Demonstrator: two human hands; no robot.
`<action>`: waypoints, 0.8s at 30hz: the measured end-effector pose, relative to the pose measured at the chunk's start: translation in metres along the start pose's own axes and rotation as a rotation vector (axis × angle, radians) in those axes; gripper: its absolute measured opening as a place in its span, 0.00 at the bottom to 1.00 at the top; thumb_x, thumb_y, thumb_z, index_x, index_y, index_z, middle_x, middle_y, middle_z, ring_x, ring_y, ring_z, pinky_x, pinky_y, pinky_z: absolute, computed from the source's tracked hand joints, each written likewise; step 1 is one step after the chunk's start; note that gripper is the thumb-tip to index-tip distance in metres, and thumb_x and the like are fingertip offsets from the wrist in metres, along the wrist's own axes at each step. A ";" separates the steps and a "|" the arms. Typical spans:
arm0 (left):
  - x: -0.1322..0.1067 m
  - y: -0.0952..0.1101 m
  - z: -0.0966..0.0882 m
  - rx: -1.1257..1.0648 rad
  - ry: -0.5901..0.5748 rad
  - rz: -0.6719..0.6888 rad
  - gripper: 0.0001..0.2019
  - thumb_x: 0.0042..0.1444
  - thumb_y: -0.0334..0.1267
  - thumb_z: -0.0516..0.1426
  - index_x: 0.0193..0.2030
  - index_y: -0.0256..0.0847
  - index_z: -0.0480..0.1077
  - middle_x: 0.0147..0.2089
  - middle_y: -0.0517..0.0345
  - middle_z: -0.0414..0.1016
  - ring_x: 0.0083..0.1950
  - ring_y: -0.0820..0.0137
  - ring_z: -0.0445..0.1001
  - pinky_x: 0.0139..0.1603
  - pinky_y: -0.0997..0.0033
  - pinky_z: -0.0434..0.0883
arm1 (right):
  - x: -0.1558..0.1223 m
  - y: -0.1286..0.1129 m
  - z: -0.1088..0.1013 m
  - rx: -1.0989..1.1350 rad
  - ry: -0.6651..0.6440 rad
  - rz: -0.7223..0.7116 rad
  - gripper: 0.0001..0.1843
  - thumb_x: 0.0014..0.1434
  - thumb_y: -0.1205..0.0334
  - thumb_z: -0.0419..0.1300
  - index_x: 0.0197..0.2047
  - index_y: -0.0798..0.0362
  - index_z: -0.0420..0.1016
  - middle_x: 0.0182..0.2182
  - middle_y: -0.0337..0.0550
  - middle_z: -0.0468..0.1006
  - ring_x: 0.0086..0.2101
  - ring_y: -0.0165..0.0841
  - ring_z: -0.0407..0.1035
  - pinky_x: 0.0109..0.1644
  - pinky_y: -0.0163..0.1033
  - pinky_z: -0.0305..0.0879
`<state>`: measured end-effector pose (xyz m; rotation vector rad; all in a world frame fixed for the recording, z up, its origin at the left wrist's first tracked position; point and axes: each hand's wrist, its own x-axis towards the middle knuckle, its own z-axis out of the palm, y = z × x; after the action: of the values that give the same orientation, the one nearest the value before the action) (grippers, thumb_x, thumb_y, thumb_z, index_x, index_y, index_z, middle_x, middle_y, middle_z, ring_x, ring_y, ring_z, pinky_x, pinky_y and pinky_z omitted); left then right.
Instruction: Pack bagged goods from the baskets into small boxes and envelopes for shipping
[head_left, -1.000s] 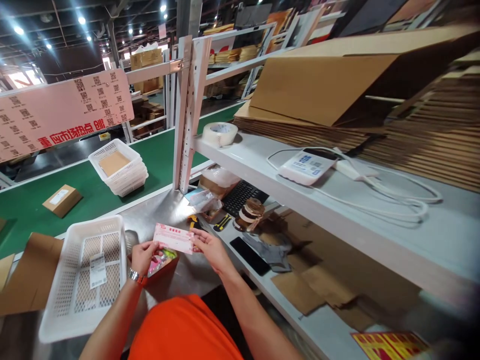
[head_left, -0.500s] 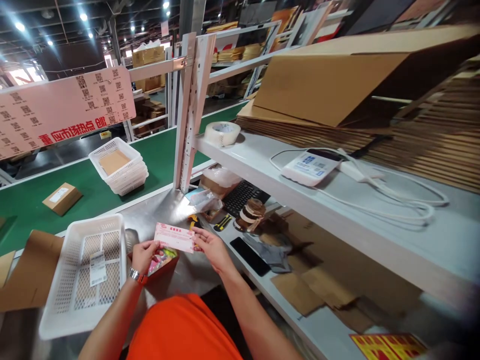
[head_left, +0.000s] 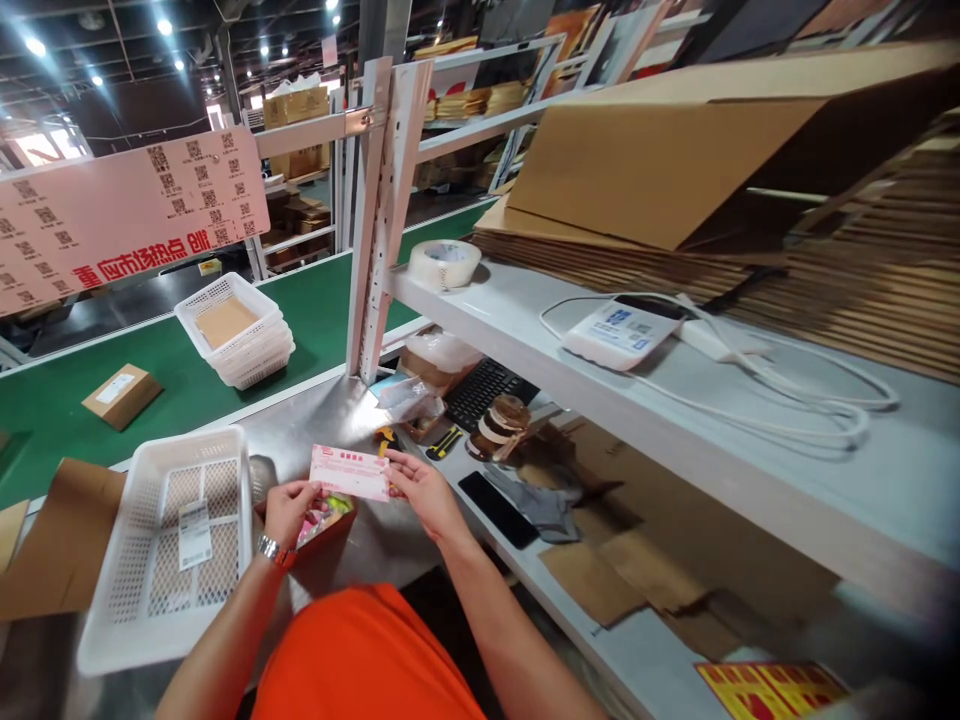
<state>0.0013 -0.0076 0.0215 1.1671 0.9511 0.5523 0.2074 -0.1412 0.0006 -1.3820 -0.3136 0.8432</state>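
Observation:
A pink and white printed card (head_left: 350, 473) is held up flat between my two hands. My left hand (head_left: 291, 512) pinches its left end, with a metal watch on that wrist. My right hand (head_left: 421, 492) grips the right end between thumb and fingers. Below the card sits a small open cardboard box (head_left: 330, 537) with colourful packaged contents, partly hidden by the card and my left hand. To the left stands a white plastic basket (head_left: 244, 500) with a white label (head_left: 196, 535) lying on its mesh bottom.
A green conveyor belt (head_left: 45, 420) carries a small carton (head_left: 121, 396) and stacked white baskets (head_left: 262, 350). On the right, a shelf (head_left: 487, 300) holds a tape roll (head_left: 445, 264) and flat cardboard. Beneath it lie a phone (head_left: 498, 510), a jar (head_left: 498, 430) and a keyboard (head_left: 487, 393).
Both hands keep hold of the card in nearly the same place. The view has shifted very slightly.

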 end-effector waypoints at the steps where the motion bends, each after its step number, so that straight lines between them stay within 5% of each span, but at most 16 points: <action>1: 0.000 0.000 0.000 -0.003 -0.004 -0.003 0.27 0.39 0.60 0.74 0.29 0.33 0.83 0.33 0.43 0.86 0.27 0.67 0.81 0.21 0.77 0.69 | 0.000 0.001 0.000 0.001 0.001 -0.003 0.30 0.44 0.52 0.79 0.51 0.52 0.85 0.38 0.44 0.88 0.34 0.34 0.79 0.34 0.37 0.76; 24: -0.001 -0.003 0.000 -0.052 -0.038 -0.039 0.29 0.35 0.62 0.76 0.25 0.34 0.79 0.30 0.46 0.84 0.25 0.69 0.79 0.20 0.78 0.68 | 0.002 0.003 -0.001 0.023 0.014 0.013 0.31 0.42 0.52 0.80 0.50 0.51 0.85 0.38 0.44 0.88 0.34 0.35 0.79 0.36 0.39 0.77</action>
<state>0.0008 -0.0094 0.0190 1.1067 0.9196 0.5194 0.2089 -0.1407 -0.0034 -1.3692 -0.2837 0.8453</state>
